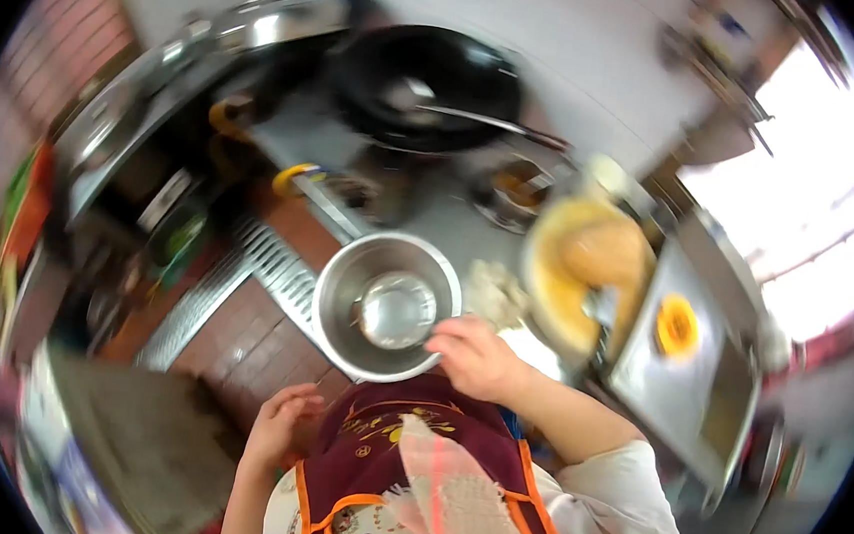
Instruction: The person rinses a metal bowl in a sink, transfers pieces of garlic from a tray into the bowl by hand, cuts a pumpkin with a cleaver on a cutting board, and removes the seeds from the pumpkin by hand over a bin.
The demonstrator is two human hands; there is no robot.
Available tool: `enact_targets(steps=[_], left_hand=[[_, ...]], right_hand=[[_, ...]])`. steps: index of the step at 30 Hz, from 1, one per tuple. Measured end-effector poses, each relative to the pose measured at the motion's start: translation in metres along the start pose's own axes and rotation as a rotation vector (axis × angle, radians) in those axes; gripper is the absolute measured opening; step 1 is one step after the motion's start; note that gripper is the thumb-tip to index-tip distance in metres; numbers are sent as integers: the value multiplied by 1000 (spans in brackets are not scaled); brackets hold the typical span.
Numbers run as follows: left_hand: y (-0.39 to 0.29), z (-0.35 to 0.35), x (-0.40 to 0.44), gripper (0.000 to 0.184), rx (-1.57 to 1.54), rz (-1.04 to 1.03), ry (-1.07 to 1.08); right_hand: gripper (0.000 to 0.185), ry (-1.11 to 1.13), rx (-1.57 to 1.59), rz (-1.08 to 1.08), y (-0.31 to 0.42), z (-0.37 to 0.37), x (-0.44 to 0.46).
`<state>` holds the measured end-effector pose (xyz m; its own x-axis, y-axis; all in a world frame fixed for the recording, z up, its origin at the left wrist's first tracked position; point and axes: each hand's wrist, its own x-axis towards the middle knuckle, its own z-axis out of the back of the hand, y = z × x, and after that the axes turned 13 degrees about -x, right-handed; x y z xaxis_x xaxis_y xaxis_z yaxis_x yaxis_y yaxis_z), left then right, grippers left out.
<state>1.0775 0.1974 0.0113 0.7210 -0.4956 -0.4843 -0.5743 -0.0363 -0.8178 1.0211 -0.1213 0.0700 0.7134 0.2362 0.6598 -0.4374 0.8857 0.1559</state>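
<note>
The metal pot (338, 305), mid-frame, was already in hand, not set down, its contents unclear. The right hand (480, 362) gripped its rim; the left hand (285, 419), lower left of centre, hung loosely curled, apparently holding nothing. Above, a spatula (489, 121) lay untouched in the wok (463, 61).

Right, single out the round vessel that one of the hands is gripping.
The round silver metal pot: the right hand grips its rim, whereas the round black wok sits untouched farther away.
</note>
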Motion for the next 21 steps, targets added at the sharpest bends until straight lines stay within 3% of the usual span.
enact_targets(steps=[2, 3, 7, 10, 11, 14, 15, 21], left_hand=[[-1, -11, 25, 53, -408, 142, 245], [0, -23, 35, 68, -388, 131, 394], [-15, -107, 54, 62, -326, 365, 673], [-7, -189, 35, 54, -134, 447, 710], [3, -211, 37, 43, -119, 545, 715], [58, -254, 30, 45, -220, 639, 639], [68, -273, 22, 37, -251, 691, 592], [151, -388, -18, 29, -45, 606, 627]], right_hand=[[30, 34, -50, -174, 24, 13, -30], [28, 22, -65, -213, 34, 21, -46], [29, 10, -162, -458, 75, 61, -111], [29, -12, -211, -586, 101, 97, -154], [29, -28, -228, -624, 107, 108, -170], [31, -96, -244, -701, 122, 140, -218], [30, -116, -248, -717, 125, 150, -235], [29, -162, -360, -961, 131, 234, -350]])
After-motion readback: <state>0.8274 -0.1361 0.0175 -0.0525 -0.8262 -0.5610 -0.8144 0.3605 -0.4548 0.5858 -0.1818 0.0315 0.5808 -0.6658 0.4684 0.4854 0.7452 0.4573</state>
